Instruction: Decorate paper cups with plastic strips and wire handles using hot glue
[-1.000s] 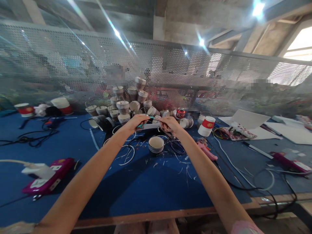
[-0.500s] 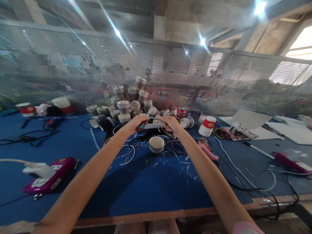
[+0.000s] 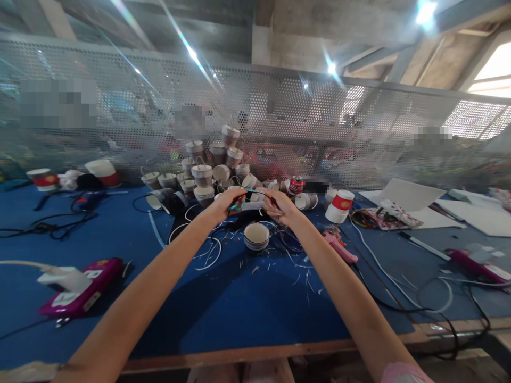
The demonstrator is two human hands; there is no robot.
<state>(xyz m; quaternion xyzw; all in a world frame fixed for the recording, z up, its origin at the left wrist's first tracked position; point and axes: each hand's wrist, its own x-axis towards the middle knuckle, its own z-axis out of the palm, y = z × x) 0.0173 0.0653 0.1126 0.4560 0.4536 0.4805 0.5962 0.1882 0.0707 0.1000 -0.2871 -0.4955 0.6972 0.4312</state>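
My left hand point(image 3: 230, 203) is closed, its fingers pinched on one end of a thin dark wire point(image 3: 255, 192). Teal bits show among those fingers; what they belong to I cannot make out. Opposite it, my right hand point(image 3: 280, 205) is closed on the wire's other side. Both hands hang over the middle of the table, a short gap apart. Just below them stands a round cup-like pot point(image 3: 256, 239) with a pale open top. Loose white wire point(image 3: 215, 260) curls on the table left of the pot.
Stacked paper cups point(image 3: 202, 175) rise behind my hands, against a perforated metal screen point(image 3: 279, 117). A red can point(image 3: 296, 184), a red-and-white cup point(image 3: 339, 206) and a pink tool point(image 3: 340, 247) lie to the right. A purple power strip point(image 3: 104, 268) lies left; wire scraps litter the middle.
My left hand has shifted very slightly, and the strand between the hands now bows up a little. The teal tip in the gap shows less. Everything on the table stays put.
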